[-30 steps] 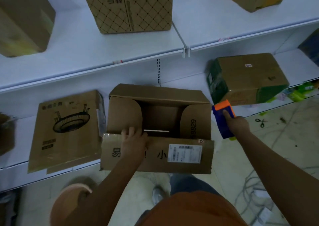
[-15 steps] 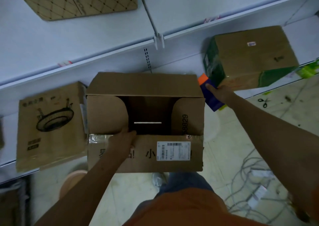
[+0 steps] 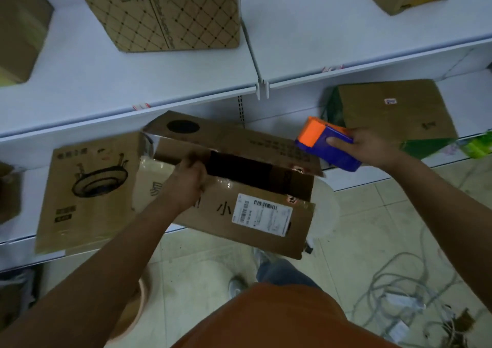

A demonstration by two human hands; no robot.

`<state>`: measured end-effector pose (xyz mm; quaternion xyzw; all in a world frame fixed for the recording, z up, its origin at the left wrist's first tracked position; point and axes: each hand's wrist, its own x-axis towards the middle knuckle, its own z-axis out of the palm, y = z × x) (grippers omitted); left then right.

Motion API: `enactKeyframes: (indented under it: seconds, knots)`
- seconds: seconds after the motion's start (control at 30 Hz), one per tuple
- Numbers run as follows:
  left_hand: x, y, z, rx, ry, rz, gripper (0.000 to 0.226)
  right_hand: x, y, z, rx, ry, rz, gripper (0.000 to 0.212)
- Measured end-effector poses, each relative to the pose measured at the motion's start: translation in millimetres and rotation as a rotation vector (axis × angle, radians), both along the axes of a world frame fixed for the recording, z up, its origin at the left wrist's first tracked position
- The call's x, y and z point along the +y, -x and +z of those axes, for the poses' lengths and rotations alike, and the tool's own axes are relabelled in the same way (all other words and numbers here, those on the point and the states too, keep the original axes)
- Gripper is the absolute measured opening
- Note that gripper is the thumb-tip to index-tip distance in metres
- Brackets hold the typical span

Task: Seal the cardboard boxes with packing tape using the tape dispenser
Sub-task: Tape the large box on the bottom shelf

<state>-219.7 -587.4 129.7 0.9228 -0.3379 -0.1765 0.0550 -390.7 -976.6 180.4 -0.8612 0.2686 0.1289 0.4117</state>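
Note:
A brown cardboard box (image 3: pixel 247 214) with a white shipping label lies in front of me at the edge of the lower shelf. Its far flap (image 3: pixel 239 140) is folded partly down over the opening, and a dark gap still shows between the two long flaps. My left hand (image 3: pixel 186 180) grips the flap edges at the left end of the gap. My right hand (image 3: pixel 372 145) holds a blue and orange tape dispenser (image 3: pixel 324 145) in the air just right of the box, its orange end pointing toward the box.
A flat box printed with a round appliance (image 3: pixel 87 188) lies left on the white shelf (image 3: pixel 466 103). A green-sided box (image 3: pixel 391 111) sits right. Diamond-patterned box (image 3: pixel 165 9) stands on the upper shelf. Cables (image 3: pixel 399 281) litter the tiled floor; a round stool (image 3: pixel 133 313) stands below left.
The far flap has swung down over the open box, nearly closing it. My left hand moved up to the flap edges. My right hand brought the dispenser closer to the box.

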Motion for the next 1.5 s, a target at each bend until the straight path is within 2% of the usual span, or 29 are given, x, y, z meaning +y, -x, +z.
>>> enactKeyframes:
  seconds: [0.1, 0.17, 0.3, 0.4, 0.47, 0.6, 0.7, 0.77, 0.9, 1.03, 1.27, 1.4, 1.5]
  knots:
    - [-14.9, -17.5, 19.6, -0.081, 0.112, 0.092, 0.039, 23.7, 2.5, 7.5, 0.027, 0.066, 0.118, 0.043]
    - [-20.5, -22.2, 27.8, -0.114, 0.146, 0.128, 0.044, 42.7, 3.0, 3.1, 0.068, 0.193, 0.22, 0.048]
    - [-17.0, -6.4, 19.7, -0.154, 0.07, 0.159, 0.054, 66.2, -2.2, -17.0, 0.141, 0.44, 0.286, 0.06]
    - [0.5, 5.0, -9.4, -0.015, 0.041, 0.22, 0.066, 70.0, -6.1, -27.2, 0.156, 0.486, 0.243, 0.053]
    - [10.8, 8.8, -25.6, 0.001, -0.057, 0.173, 0.083, 68.1, -7.4, -27.7, 0.176, 0.49, 0.212, 0.046]
    - [18.9, 22.1, -34.8, 0.058, -0.11, 0.235, 0.065, 55.1, -7.7, -21.3, 0.125, 0.485, 0.14, 0.061]
    - [21.2, 26.6, -45.9, 0.065, -0.07, 0.198, 0.065, 50.2, -12.5, -16.9, 0.022, 0.441, 0.07, 0.075]
    - [21.2, 25.3, -48.1, 0.075, -0.068, 0.232, 0.065, 57.6, -21.7, -13.2, 0.002, 0.415, 0.091, 0.073]
    - [20.5, 17.6, -39.4, 0.018, -0.057, 0.326, 0.072, 86.2, -43.9, -16.4, 0.029, 0.459, 0.277, 0.066]
    - [28.4, 1.1, -32.1, 0.005, -0.022, 0.526, 0.08, 99.9, -53.6, -24.1, 0.071, 0.498, 0.378, 0.055]
    - [48.8, -36.1, -32.5, 0.152, 0.088, 0.804, 0.099, 81.1, -67.9, -36.9, 0.106, 0.482, 0.467, 0.064]
    - [54.1, -28.8, -18.9, 0.159, -0.034, 0.83, 0.088, 82.9, -79.6, -38.6, 0.114, 0.302, 0.444, 0.073]
    - [55.6, -7.4, -17.4, 0.17, -0.121, 0.782, 0.084, 95.8, -93.4, -35.4, 0.129, 0.034, 0.406, 0.096]
